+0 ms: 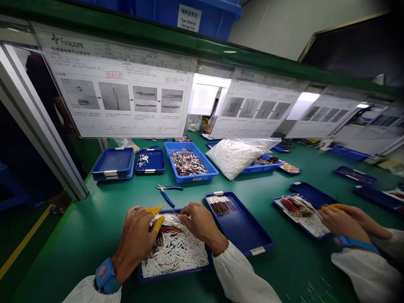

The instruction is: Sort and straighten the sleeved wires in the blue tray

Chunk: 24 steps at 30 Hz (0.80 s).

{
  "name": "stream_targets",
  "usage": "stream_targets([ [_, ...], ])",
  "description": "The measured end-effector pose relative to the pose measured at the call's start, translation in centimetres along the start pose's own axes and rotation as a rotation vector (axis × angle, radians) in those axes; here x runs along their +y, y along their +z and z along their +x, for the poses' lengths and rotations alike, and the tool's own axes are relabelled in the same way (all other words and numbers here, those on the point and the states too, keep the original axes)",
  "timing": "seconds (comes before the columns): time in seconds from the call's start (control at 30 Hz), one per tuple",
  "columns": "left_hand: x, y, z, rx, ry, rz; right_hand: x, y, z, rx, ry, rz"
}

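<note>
My left hand point(139, 233), with yellow finger cots on its thumb and a finger, is over the left part of a blue tray point(176, 273). Its fingers are bent towards each other; what they hold, if anything, I cannot make out. My right hand point(200, 225) is curled at the tray's far right, fingertips pinched and pointing down-left, their contents too small to name. Many short white tubes point(176, 252) fill the tray. A bunch of thin red, green and dark wires point(172, 230) lies on them, between my hands.
Right of my tray, another blue tray point(244, 227) holds a row of white-ended wires point(222, 205). Blue-handled pliers point(168, 193) lie beyond. Further back are a blue bin of wire pieces point(189, 162), a bag of white tubes point(235, 158) and stacked trays point(113, 162). A co-worker's hands point(344, 221) work at right.
</note>
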<state>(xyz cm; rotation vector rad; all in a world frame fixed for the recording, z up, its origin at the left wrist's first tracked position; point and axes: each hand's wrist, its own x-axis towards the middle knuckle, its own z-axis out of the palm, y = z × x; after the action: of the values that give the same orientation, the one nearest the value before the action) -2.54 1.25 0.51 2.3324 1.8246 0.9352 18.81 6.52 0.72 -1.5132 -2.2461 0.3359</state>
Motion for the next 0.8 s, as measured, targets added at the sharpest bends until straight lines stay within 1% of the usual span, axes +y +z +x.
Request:
stream_targets([
  [0.1,0.2,-0.1,0.0,0.001,0.001,-0.016,0.4,0.8,0.3,0.009,0.014,0.028],
  [0.17,0.3,-0.1,0.0,0.015,-0.002,-0.032,1.1,0.7,0.4,0.023,0.023,0.103],
  [0.23,0.5,0.0,0.0,0.027,-0.010,-0.064,1.6,0.3,0.3,0.055,0.061,0.304],
  [0.3,0.8,0.2,-0.1,0.027,-0.017,-0.118,1.7,-0.3,0.2,0.079,0.121,0.594],
  [0.37,1.3,0.3,-0.2,0.017,-0.026,-0.184,1.1,-0.8,-0.1,0.078,0.169,0.847],
  [0.43,1.8,0.3,-0.3,0.005,-0.041,-0.243,0.1,-1.3,-0.5,0.077,0.203,1.010],
  [0.53,2.6,0.3,-0.4,-0.013,-0.074,-0.307,-1.9,-1.4,-1.1,0.080,0.250,1.142],
  [0.63,3.0,0.3,-0.5,-0.020,-0.093,-0.341,-3.5,-1.1,-1.6,0.080,0.246,1.231],
  [0.73,3.1,0.5,-0.6,0.008,-0.103,-0.345,-4.2,-0.8,-1.9,0.112,0.221,1.279],
  [0.8,2.9,0.7,-0.7,0.009,-0.109,-0.343,-4.2,-0.7,-1.9,0.138,0.230,1.292],
])
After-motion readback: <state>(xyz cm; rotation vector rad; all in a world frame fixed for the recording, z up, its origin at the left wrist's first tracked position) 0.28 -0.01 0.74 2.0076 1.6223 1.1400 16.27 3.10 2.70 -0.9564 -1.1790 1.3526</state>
